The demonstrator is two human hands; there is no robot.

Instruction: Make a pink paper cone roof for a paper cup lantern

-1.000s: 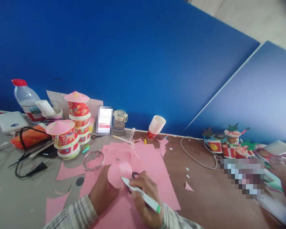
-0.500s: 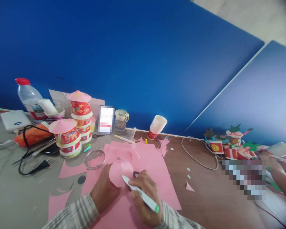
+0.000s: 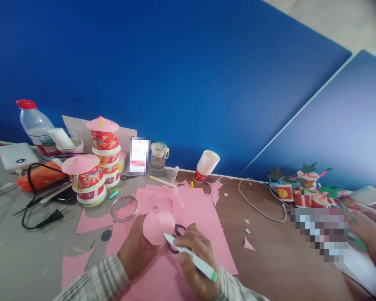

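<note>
My left hand [image 3: 138, 248] is closed on the edge of a round pink paper disc [image 3: 156, 225], holding it tilted up above larger pink paper sheets [image 3: 211, 234]. In my right hand [image 3: 197, 255] is a white marker [image 3: 196, 260] with a green end; its tip is at the lower right edge of the disc. Whether the tip touches the paper I cannot tell. Black-handled scissors [image 3: 179, 229] lie behind the disc, partly hidden by it and by my right hand. A clear roll of tape [image 3: 123, 208] rests to the left of the disc.
Paper-cup towers with pink cone roofs [image 3: 103, 136] stand at the left, near a power plug [image 3: 53, 217] and a plastic bottle [image 3: 39, 129]. Stacked cups [image 3: 207, 166] lean at the back. Another person's hand [image 3: 363, 225] is at the far right, by cup crafts [image 3: 303, 196].
The marker tip has moved slightly right and down across the disc toward its edge, my right hand shifting with it. My left hand keeps its hold on the disc.
</note>
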